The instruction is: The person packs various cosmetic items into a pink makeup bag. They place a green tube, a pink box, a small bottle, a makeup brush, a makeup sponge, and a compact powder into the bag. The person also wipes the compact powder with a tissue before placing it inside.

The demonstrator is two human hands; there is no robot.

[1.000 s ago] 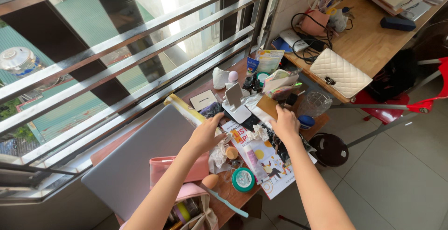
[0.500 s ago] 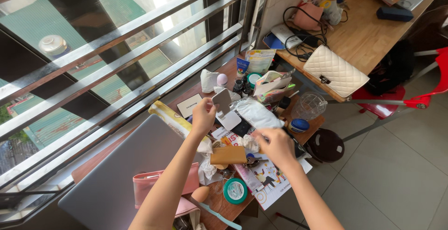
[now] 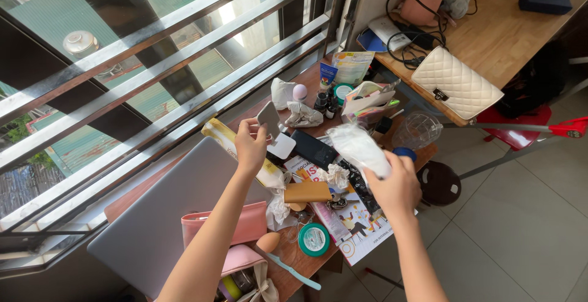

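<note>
Grey laptop along the table's window edge, pink pouch beside it. Left hand fingers closed around a white phone stand, lifted above the yellow packet. Tan wallet on a magazine, green round tin near the front edge. Right hand gripping a white plastic bag raised over the clutter. Little bare table left.

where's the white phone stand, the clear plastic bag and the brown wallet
white phone stand [image 3: 281, 145]: head view, on its flat base below the left hand's fingers
clear plastic bag [image 3: 358, 144]: head view, on the bag's middle above the right hand
brown wallet [image 3: 307, 192]: head view, on its top face
</note>
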